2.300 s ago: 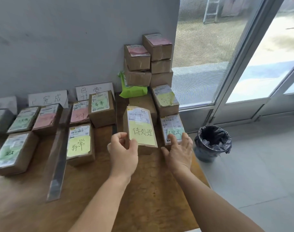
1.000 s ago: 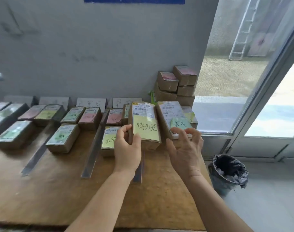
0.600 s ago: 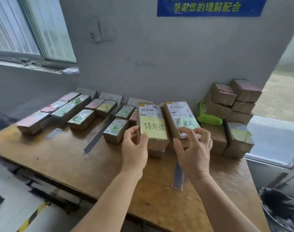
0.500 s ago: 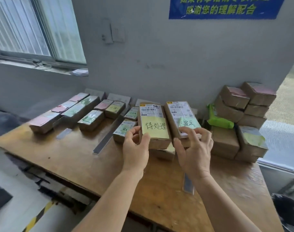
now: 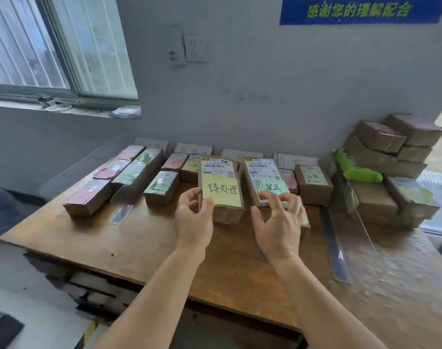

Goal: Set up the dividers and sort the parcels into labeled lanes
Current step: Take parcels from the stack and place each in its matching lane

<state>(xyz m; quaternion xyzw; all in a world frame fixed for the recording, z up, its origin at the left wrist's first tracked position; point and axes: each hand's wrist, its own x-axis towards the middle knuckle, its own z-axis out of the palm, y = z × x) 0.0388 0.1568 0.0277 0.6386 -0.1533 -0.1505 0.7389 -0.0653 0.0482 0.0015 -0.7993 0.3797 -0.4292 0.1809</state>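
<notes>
Your left hand (image 5: 193, 217) grips the yellow-note parcel (image 5: 221, 187) by its left edge, thumb on the front, and lifts it over the table (image 5: 144, 238). Your right hand (image 5: 278, 222) pinches the green-note parcel (image 5: 264, 180) just to its right. Behind them, far on the table, sorted parcels (image 5: 162, 186) lie in lanes between clear dividers (image 5: 123, 207).

Grey plastered wall (image 5: 278, 96) with white socket plate (image 5: 195, 48) and blue printed sign (image 5: 361, 8); aluminium-framed sliding window (image 5: 56, 46) at left; worn brown wooden table (image 5: 144, 245) below.
</notes>
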